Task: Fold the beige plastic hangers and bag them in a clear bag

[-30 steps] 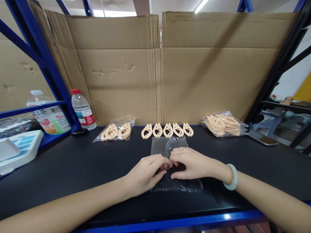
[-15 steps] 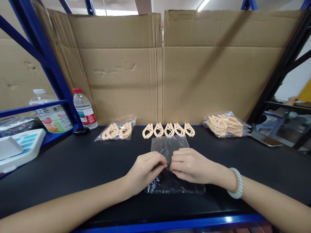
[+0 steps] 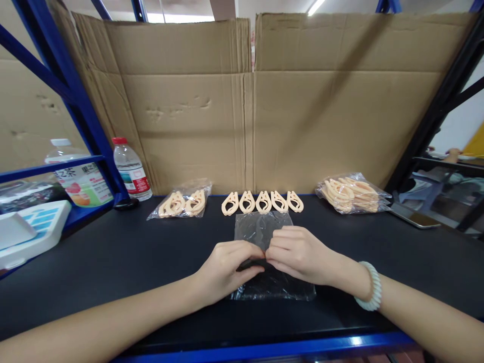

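Note:
A thin clear plastic bag (image 3: 276,287) lies flat on the black table in front of me, its middle partly covered by my hands. My left hand (image 3: 232,264) is curled at the bag's left side, with a small gap between thumb and forefinger and bag film at the fingertips. Closed in a pinch on the film, my right hand (image 3: 297,254) meets the left fingertips over the bag's middle; a pale coiled band circles that wrist. Beyond the bag's far edge, several cream plastic clips (image 3: 263,202) stand out in a row on the table.
A clear bag of cream clips (image 3: 183,202) lies at the back left, and a fuller bag (image 3: 351,194) at the back right beside a phone-like flat object (image 3: 416,218). A red-capped bottle (image 3: 131,171) stands left. Cardboard (image 3: 340,111) walls the back.
My left thumb and forefinger have parted slightly, and my left fingertips have shifted right against the right hand. The right hand has tilted and risen a little. The bag's near edge has moved slightly.

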